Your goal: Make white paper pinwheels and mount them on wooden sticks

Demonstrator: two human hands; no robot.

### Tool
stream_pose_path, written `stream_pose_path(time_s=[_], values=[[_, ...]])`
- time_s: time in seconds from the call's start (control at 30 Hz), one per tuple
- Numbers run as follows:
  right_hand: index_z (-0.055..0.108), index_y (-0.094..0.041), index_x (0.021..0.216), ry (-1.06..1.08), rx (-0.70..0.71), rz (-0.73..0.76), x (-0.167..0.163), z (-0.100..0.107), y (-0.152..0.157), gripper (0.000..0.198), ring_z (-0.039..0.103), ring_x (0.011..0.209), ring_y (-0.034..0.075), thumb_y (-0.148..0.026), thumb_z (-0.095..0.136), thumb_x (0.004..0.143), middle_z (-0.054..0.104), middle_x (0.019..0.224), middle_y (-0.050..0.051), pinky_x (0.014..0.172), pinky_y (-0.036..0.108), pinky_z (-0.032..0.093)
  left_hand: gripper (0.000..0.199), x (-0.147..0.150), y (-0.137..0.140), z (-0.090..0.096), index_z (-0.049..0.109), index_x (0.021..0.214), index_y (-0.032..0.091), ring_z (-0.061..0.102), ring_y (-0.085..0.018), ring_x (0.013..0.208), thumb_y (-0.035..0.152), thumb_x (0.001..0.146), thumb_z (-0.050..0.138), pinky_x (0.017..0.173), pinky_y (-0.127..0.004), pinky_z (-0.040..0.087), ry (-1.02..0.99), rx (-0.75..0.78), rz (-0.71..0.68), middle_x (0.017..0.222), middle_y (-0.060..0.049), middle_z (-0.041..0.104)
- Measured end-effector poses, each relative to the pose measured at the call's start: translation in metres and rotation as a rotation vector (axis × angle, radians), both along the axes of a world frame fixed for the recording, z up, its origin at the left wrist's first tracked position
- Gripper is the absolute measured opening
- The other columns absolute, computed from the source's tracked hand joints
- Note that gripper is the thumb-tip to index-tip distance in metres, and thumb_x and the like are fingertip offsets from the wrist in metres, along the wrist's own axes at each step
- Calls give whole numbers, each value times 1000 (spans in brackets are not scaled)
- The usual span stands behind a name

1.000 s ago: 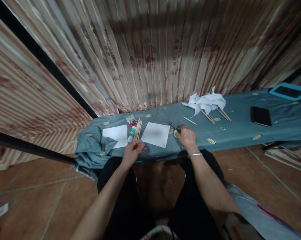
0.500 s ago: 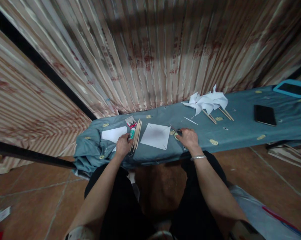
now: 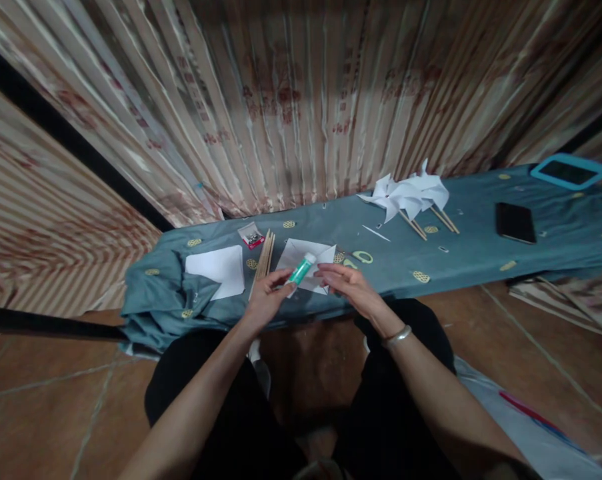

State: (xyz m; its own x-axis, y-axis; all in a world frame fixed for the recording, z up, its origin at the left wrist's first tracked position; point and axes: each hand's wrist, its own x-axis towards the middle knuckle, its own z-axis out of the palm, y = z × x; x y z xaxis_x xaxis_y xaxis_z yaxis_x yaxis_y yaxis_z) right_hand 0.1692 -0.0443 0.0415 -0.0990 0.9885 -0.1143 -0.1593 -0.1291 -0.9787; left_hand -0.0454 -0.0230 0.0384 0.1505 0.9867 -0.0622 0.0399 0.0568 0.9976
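Note:
Between the fingers of my left hand is a green glue stick with a white cap, tilted up to the right. My right hand is just right of the cap, fingers stretched and apart, holding nothing. Under the glue stick lies a square white paper sheet with cuts running in from its corners. Scissors with pale green handles rest on the cloth beyond my right hand. Left of the sheet lies a bundle of thin wooden sticks, partly behind my left hand.
A stack of white paper and a small open red-and-white box of metal pieces lie on the left. White paper pinwheels on sticks, a black phone and a blue-framed tablet are on the right. A striped curtain hangs behind.
My left hand has picked up the glue stick from beside the wooden sticks and carried it right, over the cut sheet. My right hand has let go of the scissors and moved left.

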Motion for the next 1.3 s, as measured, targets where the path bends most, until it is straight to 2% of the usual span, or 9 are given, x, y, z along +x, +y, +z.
stream_pose_path(time_s=[0.07,0.17,0.43,0.57,0.7,0.77,1.03,1.2,1.3], values=[[73,-19,94,189,-82,71,-7,1,-7,40,64,70,11,-43,83,65,73,81,2,58,19,45,38,16,-9,1,76,95,17,68,-20,83,34,61,79,82,-33,53,-56,-46,-106,93,-6,76],[74,-17,83,327,-187,60,-8,-1,-9,31,61,62,7,-36,87,62,70,71,-2,54,15,45,37,29,-13,1,76,94,18,68,-19,82,33,60,81,82,-32,53,-97,-78,-177,90,-4,76],[70,-16,73,455,-298,-127,0,-11,3,28,62,58,6,-30,90,59,70,67,-2,54,13,52,35,27,-7,-2,74,87,19,67,-16,73,29,55,82,74,-28,53,-102,-120,-134,84,-2,74],[63,-19,72,581,-322,-210,13,-12,12,25,60,55,7,-28,86,67,65,62,-4,47,13,49,31,0,7,-2,72,86,18,68,-18,80,32,59,79,77,-30,55,23,-5,-37,90,-5,75],[62,-20,75,594,-359,-213,23,-13,16,19,59,54,7,-25,80,75,63,62,-4,46,14,49,31,-45,36,-6,71,92,17,68,-22,89,32,65,74,81,-33,55,351,238,209,98,-7,74],[62,-20,76,592,-379,-212,22,-13,17,17,59,54,6,-24,78,76,63,61,-4,46,13,49,31,-64,48,-13,71,96,17,69,-22,91,31,69,70,86,-36,55,479,265,255,101,-8,73],[63,-19,72,606,-370,-178,14,-10,16,16,60,54,6,-24,77,77,65,63,-3,50,12,52,28,-78,61,-38,71,102,20,65,-26,109,26,77,60,102,-42,48,739,357,199,111,-7,73],[62,-18,70,678,-440,-177,18,-7,17,19,61,52,6,-24,79,76,65,59,-3,48,11,51,37,-83,60,-31,68,113,20,60,-28,115,30,78,60,105,-44,46,815,450,166,119,-9,68],[61,-19,71,701,-448,-178,18,-7,16,19,61,53,7,-27,78,77,67,62,-3,45,12,50,38,-74,54,-23,64,119,21,54,-28,122,31,83,58,109,-46,42,847,580,160,127,-9,63]])
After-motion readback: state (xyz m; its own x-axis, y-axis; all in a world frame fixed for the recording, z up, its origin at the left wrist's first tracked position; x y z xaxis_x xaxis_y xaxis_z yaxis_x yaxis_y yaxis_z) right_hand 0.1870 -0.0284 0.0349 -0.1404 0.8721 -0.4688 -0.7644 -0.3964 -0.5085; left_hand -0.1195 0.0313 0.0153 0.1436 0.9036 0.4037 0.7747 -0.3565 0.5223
